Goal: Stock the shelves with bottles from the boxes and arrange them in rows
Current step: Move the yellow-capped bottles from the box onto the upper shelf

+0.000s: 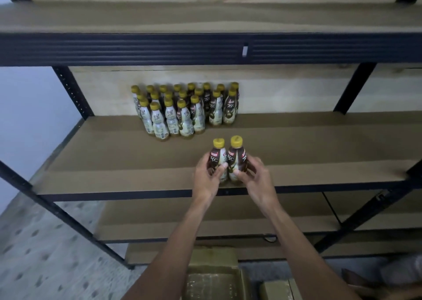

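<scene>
Forearms [182,240] stretch forward from below: left hand [206,179] has its fingers curled round the left bottle [216,159], right hand [256,178] clasps the right bottle [236,157], both upright, touching, near the front edge of the shelf [114,162]. Labels read "Kopiko 78°C"; yellow-capped stocked bottles [185,111] stand in rows further back.

Two yellow-capped bottles [216,159] stand upright, touching, near the shelf [114,162] front, ahead of the bottle cluster [185,114].
</scene>
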